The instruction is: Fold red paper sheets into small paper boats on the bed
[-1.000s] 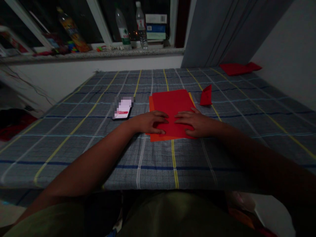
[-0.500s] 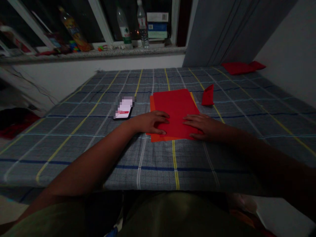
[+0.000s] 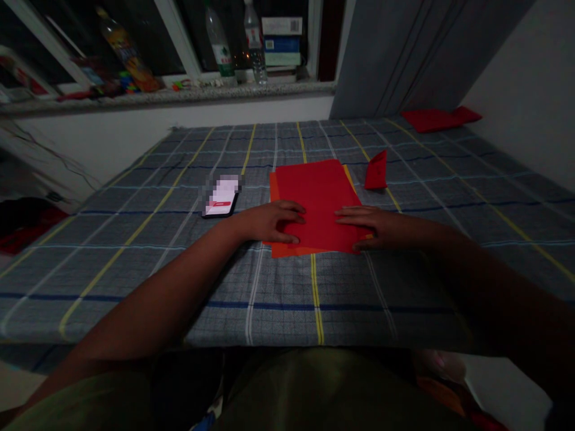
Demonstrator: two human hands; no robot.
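A red sheet of paper (image 3: 314,188) lies flat in front of me, on top of an orange sheet (image 3: 281,250) that peeks out along its left and near edges. A sliver of yellow paper (image 3: 348,175) shows at the right edge. My left hand (image 3: 278,221) rests open on the left side of the red sheet, thumb and fingers apart. On the right side, my right hand (image 3: 371,226) lies with its fingers stretched over the paper and its thumb at the near right corner. Just beyond it stands a small folded red paper piece (image 3: 376,172).
A phone (image 3: 221,196) with a lit screen lies left of the papers on the checked tablecloth (image 3: 283,299). More red items (image 3: 431,121) lie at the far right corner. Bottles (image 3: 220,51) and stacked boxes (image 3: 282,45) stand on the windowsill.
My right hand has turned slightly, its thumb shifting to the right toward the sheet's edge. My left hand stays in place on the paper. The camera view has shifted a little.
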